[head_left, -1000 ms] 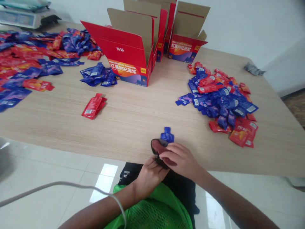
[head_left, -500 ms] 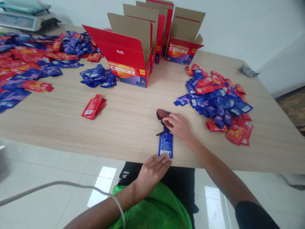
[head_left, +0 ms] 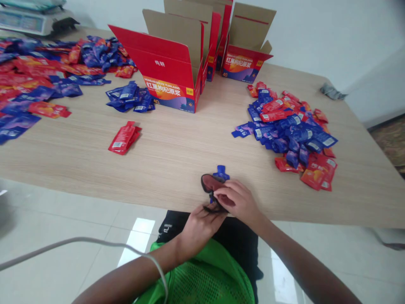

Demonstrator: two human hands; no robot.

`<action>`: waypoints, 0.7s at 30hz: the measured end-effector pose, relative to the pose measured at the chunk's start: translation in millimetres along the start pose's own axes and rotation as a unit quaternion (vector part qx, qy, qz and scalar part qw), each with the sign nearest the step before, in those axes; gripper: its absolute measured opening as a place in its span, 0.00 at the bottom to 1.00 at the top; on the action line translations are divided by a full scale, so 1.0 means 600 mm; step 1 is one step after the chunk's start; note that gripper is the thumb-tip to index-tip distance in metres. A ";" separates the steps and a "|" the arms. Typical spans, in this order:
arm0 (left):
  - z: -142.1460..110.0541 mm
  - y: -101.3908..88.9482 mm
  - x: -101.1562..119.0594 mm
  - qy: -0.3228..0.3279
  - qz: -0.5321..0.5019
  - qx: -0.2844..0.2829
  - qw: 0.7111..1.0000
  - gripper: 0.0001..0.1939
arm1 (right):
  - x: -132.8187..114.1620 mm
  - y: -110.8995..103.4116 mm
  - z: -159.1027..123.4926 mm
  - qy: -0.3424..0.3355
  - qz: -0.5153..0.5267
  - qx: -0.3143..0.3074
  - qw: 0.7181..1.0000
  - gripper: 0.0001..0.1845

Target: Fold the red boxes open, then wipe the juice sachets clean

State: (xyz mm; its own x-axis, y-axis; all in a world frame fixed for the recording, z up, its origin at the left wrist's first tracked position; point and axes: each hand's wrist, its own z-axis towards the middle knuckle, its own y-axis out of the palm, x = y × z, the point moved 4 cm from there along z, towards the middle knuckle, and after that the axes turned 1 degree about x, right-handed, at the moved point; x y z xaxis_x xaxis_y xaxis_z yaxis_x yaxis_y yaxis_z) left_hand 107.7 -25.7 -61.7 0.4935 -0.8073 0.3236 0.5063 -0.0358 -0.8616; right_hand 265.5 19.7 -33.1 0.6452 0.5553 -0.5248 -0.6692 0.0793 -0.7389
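At the near edge of the wooden table [head_left: 177, 156], my right hand [head_left: 237, 200] is closed on a small dark red pad with a black strap [head_left: 211, 184], pressed onto a blue sachet [head_left: 221, 173] whose top sticks out beyond it. My left hand [head_left: 199, 226] rests at the table's edge just below, fingers bent against the sachet's near end and the strap; what it grips is hidden.
A heap of blue and red sachets [head_left: 291, 131] lies right. A red sachet stack [head_left: 124, 137] and a blue stack [head_left: 131, 97] lie left of centre; a large spread of sachets [head_left: 38, 80] fills the far left. Open red cartons [head_left: 172, 71] [head_left: 247, 55] stand behind; a scale [head_left: 28, 19] sits at the back left.
Half a second ago my right hand held the pad at the sachet's far end, my left flat on its near end. The pad has been drawn back along the sachet to the table's edge.
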 end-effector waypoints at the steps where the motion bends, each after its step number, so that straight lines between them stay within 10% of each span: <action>1: 0.001 -0.003 0.000 0.003 0.002 0.002 1.000 0.16 | 0.012 0.003 0.009 -0.003 -0.011 0.004 1.000 0.08; 9: -0.004 0.001 0.000 0.010 0.021 0.000 1.000 0.17 | 0.111 0.001 0.122 -0.007 -0.115 0.040 0.992 0.06; 13: 0.008 -0.005 -0.002 -0.003 -0.001 -0.026 1.000 0.17 | 0.124 -0.055 0.144 0.042 -0.123 0.171 0.977 0.08; 21: 0.054 -0.051 -0.046 -0.100 -0.162 -0.011 0.982 0.25 | 0.098 -0.143 -0.011 0.265 0.003 0.372 0.889 0.18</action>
State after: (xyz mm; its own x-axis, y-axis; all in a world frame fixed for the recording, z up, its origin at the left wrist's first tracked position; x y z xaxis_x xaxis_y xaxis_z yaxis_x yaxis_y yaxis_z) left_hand 101.8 16.8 -31.7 0.4385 -0.6201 0.6505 0.6453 -0.2865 -0.7082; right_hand 363.1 40.2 -3.2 0.5923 0.1042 -0.7990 -0.6039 0.7138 -0.3546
